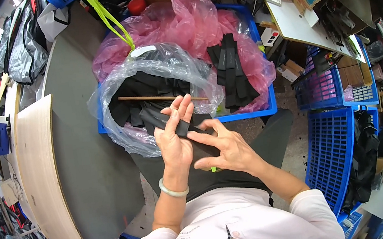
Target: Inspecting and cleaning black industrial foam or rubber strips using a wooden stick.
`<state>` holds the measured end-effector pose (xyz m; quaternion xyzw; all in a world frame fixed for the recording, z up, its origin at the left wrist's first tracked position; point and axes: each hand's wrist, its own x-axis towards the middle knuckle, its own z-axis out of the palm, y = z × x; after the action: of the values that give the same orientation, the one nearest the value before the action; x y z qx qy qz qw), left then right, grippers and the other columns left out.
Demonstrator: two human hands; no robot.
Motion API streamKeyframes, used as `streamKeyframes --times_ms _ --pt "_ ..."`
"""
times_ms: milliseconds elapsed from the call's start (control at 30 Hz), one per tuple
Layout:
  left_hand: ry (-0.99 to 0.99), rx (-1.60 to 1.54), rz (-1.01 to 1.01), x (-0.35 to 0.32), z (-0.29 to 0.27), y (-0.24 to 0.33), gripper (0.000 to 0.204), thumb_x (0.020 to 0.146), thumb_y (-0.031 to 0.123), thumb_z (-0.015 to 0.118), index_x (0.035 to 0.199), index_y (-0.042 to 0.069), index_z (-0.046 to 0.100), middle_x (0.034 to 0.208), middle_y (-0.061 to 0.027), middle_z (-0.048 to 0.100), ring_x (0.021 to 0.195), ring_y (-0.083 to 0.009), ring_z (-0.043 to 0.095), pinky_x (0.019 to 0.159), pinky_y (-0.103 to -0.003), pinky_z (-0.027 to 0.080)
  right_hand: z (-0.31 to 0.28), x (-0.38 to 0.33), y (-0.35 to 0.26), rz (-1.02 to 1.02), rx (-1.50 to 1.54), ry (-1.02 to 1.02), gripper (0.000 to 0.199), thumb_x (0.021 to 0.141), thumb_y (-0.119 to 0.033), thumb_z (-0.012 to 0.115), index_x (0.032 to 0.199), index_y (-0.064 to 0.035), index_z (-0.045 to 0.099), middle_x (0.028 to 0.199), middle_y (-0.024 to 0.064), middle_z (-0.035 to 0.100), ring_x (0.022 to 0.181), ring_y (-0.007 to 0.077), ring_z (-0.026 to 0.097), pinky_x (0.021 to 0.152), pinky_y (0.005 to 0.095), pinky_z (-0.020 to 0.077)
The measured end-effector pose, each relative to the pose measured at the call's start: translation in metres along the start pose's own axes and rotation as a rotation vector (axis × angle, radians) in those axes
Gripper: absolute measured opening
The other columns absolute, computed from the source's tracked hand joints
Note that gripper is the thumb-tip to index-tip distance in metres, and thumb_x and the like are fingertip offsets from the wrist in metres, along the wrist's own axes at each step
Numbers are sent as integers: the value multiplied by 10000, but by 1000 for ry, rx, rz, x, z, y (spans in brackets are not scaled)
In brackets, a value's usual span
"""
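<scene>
My left hand is raised palm up over the near side of a clear plastic bag, its thumb pressing black fabric strips against the fingers. A thin wooden stick crosses behind those fingertips; whether the hand grips it I cannot tell. My right hand comes in from the right, thumb and fingers apart, index fingertip against the end of the held strip. The clear bag gapes wide, with more black strips inside. To its right, a bundle of black strips lies on a pink plastic bag.
A blue crate holds both bags in front of my lap. Blue baskets stand at the right. On the left are a grey surface and an upright plywood board. A yellow-green strap hangs down to the clear bag.
</scene>
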<state>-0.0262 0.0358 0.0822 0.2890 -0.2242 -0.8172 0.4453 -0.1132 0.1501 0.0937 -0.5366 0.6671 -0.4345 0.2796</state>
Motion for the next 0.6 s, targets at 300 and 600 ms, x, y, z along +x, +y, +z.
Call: streamKeyframes --times_ms 300,600 --pt "39 -216 -333 24 -20 -5 180 854 -18 567 1001 39 480 1074 -216 596 955 -314 629 811 -386 543 15 27 8 -4 -261 -47 196 700 -107 624 890 -73 592 839 215 583 678 393 603 550 457 490" --pt "-25 -143 -328 22 -7 -8 196 864 17 567 1048 28 501 1009 -193 625 795 -252 647 749 -368 527 18 38 30 -27 -396 -123 362 696 -174 679 1042 -140 580 1016 180 555 690 390 597 544 434 487"
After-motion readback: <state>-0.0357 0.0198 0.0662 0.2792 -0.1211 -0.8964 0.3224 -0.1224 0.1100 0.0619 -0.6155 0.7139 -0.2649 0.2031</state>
